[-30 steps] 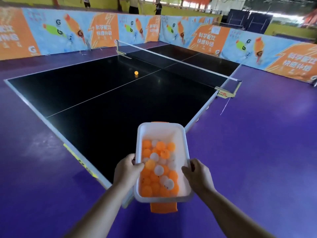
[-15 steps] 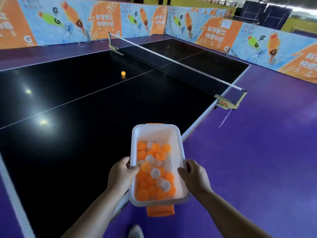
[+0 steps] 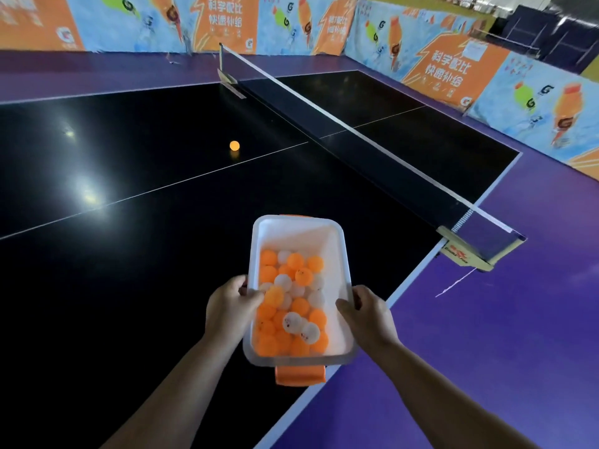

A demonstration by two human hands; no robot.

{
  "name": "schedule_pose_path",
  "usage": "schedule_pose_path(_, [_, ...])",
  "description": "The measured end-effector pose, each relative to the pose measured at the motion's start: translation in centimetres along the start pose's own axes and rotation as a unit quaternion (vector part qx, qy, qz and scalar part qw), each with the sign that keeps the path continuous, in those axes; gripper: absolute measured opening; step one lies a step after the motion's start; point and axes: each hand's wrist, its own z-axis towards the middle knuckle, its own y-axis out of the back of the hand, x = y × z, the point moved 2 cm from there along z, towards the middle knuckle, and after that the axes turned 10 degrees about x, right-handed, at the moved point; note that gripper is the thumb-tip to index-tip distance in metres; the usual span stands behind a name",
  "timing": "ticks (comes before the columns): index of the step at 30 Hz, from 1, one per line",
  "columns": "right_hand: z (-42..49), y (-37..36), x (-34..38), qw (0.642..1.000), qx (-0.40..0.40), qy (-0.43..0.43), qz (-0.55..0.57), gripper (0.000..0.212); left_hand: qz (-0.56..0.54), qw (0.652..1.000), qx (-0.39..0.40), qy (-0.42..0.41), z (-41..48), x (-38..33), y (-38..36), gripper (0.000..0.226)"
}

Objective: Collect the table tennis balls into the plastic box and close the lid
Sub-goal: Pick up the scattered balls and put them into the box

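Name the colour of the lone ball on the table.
The ball is orange; head view shows it.

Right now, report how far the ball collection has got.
Done: the plastic box already holds a pile of orange and white balls. In hand: the left grip and right grip hold its long sides above the table. Left: one orange ball lies on the table short of the net, and the box is open, no lid in view.

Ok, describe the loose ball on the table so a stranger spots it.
Take the black table and its net. On this side of the net, just beyond the white centre line, lies one orange ball. It alone lies loose; the other balls sit in the white box.
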Motion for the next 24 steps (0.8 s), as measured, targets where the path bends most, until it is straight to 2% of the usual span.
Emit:
schedule_pose_path(5, [8.5, -0.3, 3.2, 0.998, 0.04, 0.038, -0.037, 0.021, -0.013, 0.998, -0.035, 0.046, 6.0, -0.9, 1.4, 0.033])
schedule_pose_path(11, [19.4, -2.6, 8.5, 0.983, 0.109, 0.118, -0.089, 0.022, -0.049, 0.984, -0.136, 0.103, 12.4, -0.9, 3.8, 0.005])
schedule_pose_path(19, [36.1, -4.8, 15.5, 0.95, 0.189, 0.237, -0.074, 0.025, -0.092, 0.945, -0.278, 0.148, 23.1, -3.6, 5.5, 0.02])
schedule_pose_path(24, [46.9, -6.7, 20.6, 0.945, 0.2, 0.255, -0.036, 0.022, -0.121, 0.916, -0.342, 0.172, 29.9, -4.7, 7.2, 0.01])
